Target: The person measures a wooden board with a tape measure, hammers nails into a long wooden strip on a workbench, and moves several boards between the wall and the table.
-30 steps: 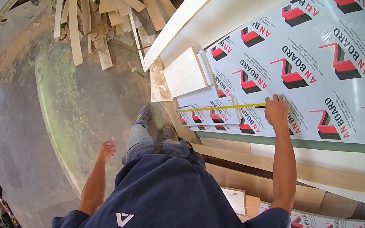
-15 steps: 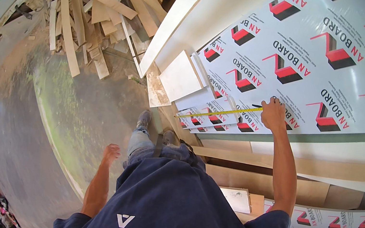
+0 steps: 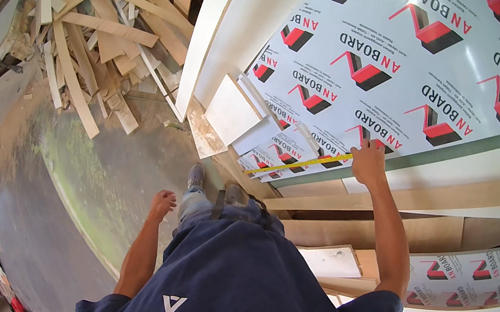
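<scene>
My right hand point(image 3: 368, 162) is closed around a tape measure whose case is hidden in the fingers. From it the yellow tape blade point(image 3: 302, 163) runs leftward and slightly down across a wrapped sheet board point(image 3: 405, 73) printed with red and black logos. The blade's far end lies near the board's lower left corner, by some narrower wrapped strips. My left hand point(image 3: 164, 202) hangs over the floor beside my left leg, holding nothing, its fingers loosely bent and apart.
A heap of wood offcuts point(image 3: 105, 30) lies at the upper left. A small white panel point(image 3: 234, 112) rests left of the large board, beside a long pale curved panel point(image 3: 216, 23). Stacked brown strips point(image 3: 417, 195) and another wrapped board point(image 3: 477, 269) are at the right.
The view has shifted, moving the large board leftward and up. My right hand has moved toward the board's near edge with the tape. My left hand has risen slightly, its fingers spreading.
</scene>
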Demonstrator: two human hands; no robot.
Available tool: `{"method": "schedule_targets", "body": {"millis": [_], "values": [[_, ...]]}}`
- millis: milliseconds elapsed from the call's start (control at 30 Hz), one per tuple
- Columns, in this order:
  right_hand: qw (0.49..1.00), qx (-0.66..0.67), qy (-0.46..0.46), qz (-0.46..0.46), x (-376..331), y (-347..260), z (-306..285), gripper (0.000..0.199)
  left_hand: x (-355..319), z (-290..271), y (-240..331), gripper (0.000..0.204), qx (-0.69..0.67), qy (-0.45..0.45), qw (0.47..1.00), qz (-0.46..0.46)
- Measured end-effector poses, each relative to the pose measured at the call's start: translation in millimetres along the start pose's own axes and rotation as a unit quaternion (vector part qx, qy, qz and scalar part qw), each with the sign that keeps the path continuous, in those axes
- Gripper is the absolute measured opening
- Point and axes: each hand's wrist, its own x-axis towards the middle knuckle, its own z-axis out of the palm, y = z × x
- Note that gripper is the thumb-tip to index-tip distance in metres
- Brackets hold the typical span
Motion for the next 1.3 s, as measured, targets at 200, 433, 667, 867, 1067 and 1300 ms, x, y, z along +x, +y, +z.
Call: {"method": "schedule_targets", "body": {"millis": [200,433,667,867,1067,1300], "values": [[0.996,0.055,-0.015,0.065,-58,-12,51,0.025,8,44,71,0.026,0.053,-0.020,0.996,0.068],[0.950,0.227,-0.050,0.210,-188,-99,149,0.033,57,164,195,0.023,0.085,-0.118,0.954,0.262],[0.747,0.425,-0.194,0.473,-342,-265,150,0.027,86,336,283,0.040,0.319,-0.097,0.868,0.368],[0.490,0.608,-0.221,0.583,-439,-431,127,0.028,67,434,285,0.103,0.499,-0.068,0.815,0.287],[0.350,0.655,-0.206,0.637,-425,-481,107,0.027,50,452,279,0.152,0.515,0.030,0.842,0.155],[0.300,0.657,-0.195,0.664,-432,-498,97,0.027,45,466,285,0.151,0.512,0.055,0.849,0.119]]}}
